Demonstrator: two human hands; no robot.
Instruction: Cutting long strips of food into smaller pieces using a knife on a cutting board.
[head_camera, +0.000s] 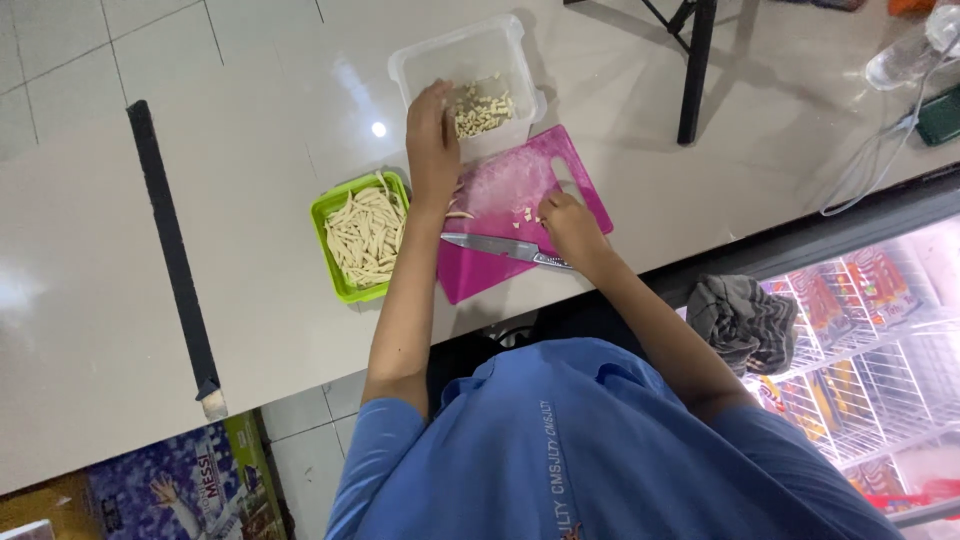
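My left hand (432, 140) reaches over the near rim of a clear plastic container (500, 40) that holds small pale cut pieces (482, 110). Its fingers are bunched and point down into the box, and whatever they hold is hidden. My right hand (572, 226) rests on a pink cutting board (500, 185), closed over the handle of a knife (492, 245) whose blade lies flat and points left. A few pale cut bits (527, 214) lie on the board beside its fingers. One pale strip (460, 214) lies under my left wrist.
A green tray (340, 285) full of pale strips (366, 236) sits left of the board. A black strip (170, 250) runs along the pale counter. A black stand leg (694, 80), a clear bottle (905, 55), white cables (870, 160), a grey cloth (745, 320) and a glass-topped freezer (880, 340) lie to the right.
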